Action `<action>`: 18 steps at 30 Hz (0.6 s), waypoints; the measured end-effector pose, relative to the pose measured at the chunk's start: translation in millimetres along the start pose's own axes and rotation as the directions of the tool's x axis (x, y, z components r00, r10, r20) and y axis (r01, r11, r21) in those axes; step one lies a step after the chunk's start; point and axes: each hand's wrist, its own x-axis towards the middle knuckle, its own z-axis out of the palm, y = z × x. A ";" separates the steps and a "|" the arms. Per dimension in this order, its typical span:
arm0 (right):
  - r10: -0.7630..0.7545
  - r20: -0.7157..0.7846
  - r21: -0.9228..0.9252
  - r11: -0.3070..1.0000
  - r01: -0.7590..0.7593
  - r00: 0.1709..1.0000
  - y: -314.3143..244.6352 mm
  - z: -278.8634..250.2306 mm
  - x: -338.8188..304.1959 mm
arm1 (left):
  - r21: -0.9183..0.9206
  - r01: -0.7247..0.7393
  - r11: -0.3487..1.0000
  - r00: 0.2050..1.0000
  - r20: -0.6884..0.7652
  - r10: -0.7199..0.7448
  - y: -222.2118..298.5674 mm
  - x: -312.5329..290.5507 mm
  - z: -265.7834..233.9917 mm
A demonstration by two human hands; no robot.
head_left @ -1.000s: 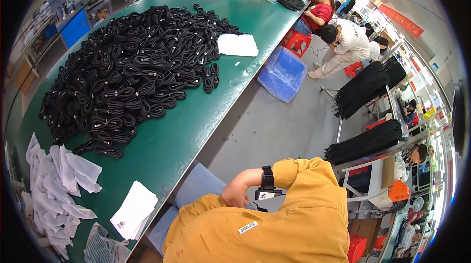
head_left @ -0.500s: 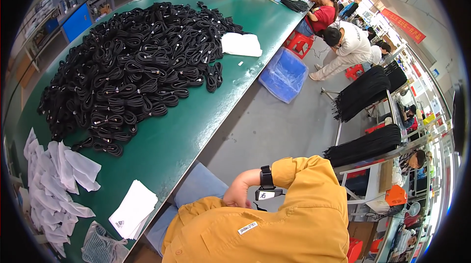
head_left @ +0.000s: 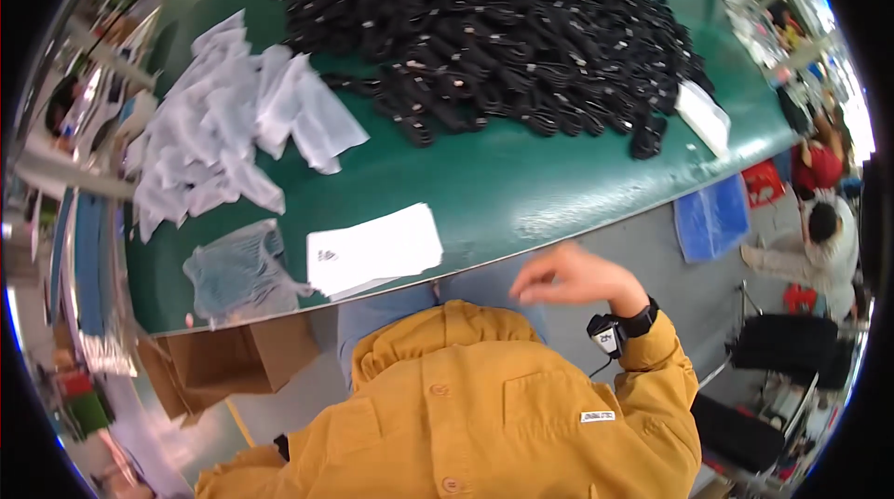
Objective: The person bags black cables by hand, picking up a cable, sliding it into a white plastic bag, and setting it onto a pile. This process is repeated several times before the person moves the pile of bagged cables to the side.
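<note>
My right hand [head_left: 575,276] is raised just off the table's front edge, fingers loosely bent and apart, with nothing visible in them. A black wristband with a small device [head_left: 605,336] is on that wrist. Of my left arm only the yellow sleeve [head_left: 237,473] shows at the lower left; the hand is out of sight. On the green table [head_left: 484,192], a stack of white printed sheets [head_left: 377,249] lies near the front edge. Beside it rests a clear plastic bag [head_left: 242,271] with bluish contents. A large heap of bundled black cables [head_left: 503,33] covers the far side.
Crumpled whitish translucent bags [head_left: 209,131] are piled on the table's left. A white packet [head_left: 703,117] lies right of the cables. An open cardboard box [head_left: 228,359] stands below the left front edge. A blue lined bin [head_left: 712,218] and a person in white [head_left: 819,252] are at right.
The view has swung left, bringing the cardboard box into sight. My right hand has come up from beside my lap toward the table's edge.
</note>
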 end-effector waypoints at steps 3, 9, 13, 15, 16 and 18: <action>-0.123 -0.257 -0.345 0.938 0.028 0.959 -12.3 -13.3 50.3 | -0.097 -0.002 0.995 1.000 -0.027 0.000 -1.9 -17.4 23.3; -0.481 -0.307 -0.714 0.687 0.136 0.821 -22.9 -20.8 134.5 | -0.023 -0.069 0.997 0.633 -0.774 0.026 49.3 -75.7 -13.5; -0.605 -0.149 -0.885 0.435 0.168 0.782 9.5 -19.0 185.2 | 0.131 0.089 0.987 -0.178 -0.973 0.145 59.6 -77.3 -40.3; -0.608 -0.097 -0.927 0.344 0.151 0.788 10.3 -18.3 191.6 | 0.187 0.214 0.959 -0.346 -0.903 0.254 46.7 -70.8 -46.1; -0.541 -0.131 -0.918 0.382 0.104 0.831 7.0 -15.1 190.6 | 0.224 0.324 0.919 -0.310 -0.893 0.327 39.3 -65.7 -49.1; -0.386 -0.209 -0.895 0.447 -0.017 0.898 2.3 -9.3 185.2 | 0.308 0.519 0.797 -0.206 -0.860 0.467 27.5 -55.6 -56.6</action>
